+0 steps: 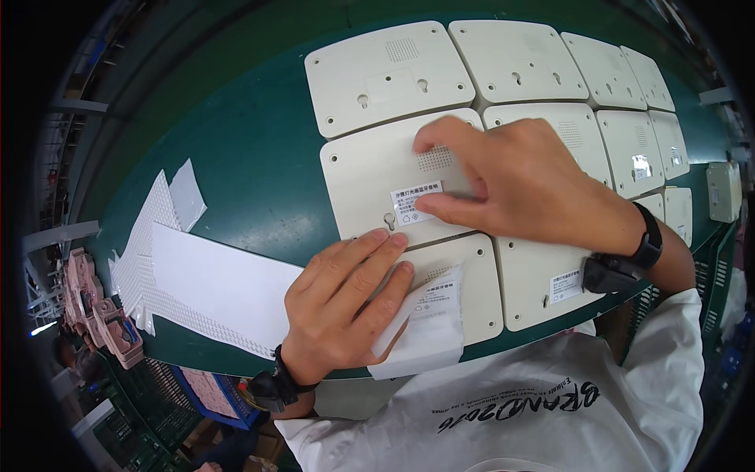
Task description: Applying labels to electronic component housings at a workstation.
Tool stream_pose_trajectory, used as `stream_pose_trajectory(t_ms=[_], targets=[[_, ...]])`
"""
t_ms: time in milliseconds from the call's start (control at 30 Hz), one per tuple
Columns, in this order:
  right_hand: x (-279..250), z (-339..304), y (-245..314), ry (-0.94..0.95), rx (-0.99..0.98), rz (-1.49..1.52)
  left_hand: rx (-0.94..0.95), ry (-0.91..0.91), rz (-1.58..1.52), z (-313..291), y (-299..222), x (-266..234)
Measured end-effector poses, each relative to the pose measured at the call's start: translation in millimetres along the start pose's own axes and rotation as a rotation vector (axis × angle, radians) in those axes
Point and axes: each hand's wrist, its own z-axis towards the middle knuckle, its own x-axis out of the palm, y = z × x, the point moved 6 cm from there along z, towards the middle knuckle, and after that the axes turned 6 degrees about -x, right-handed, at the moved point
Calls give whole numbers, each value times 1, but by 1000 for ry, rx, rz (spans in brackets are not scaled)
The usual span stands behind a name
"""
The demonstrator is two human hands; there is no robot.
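Observation:
A cream plastic panel (363, 182) with screw holes, keyhole slots and a dotted grille lies on the green table. A white printed label (417, 202) sits on it. My right hand (535, 177) is over this panel, thumb tip at the label's right edge, index finger curved away from the thumb with a gap between. My left hand (346, 299) rests its fingertips on the panel's near edge, just below the label. A translucent label backing sheet (436, 315) with a printed label is gripped between its thumb and fingers, over a nearer panel (478, 307). The left thumb is partly hidden by the sheet.
More cream panels (385, 75) lie in rows, some labelled, such as the near-right one (523, 303). White sheets (228, 275) and textured white strips (153, 228) lie at left. Beyond the left edge are pink plastic parts (106, 315) and a blue crate (208, 397).

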Motion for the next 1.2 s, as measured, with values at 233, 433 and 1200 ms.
stream_pose_trajectory(t_ms=[233,433,1200], targets=[[-7,12,-11,65,93,99,-32,-53,-109,8,-4,-11],[-4,15,-6,163,77,70,-705,-124,-620,-22,-13,-16],[-54,-66,75,-271,-397,166,-792,-348,-1164,-1,-60,26]])
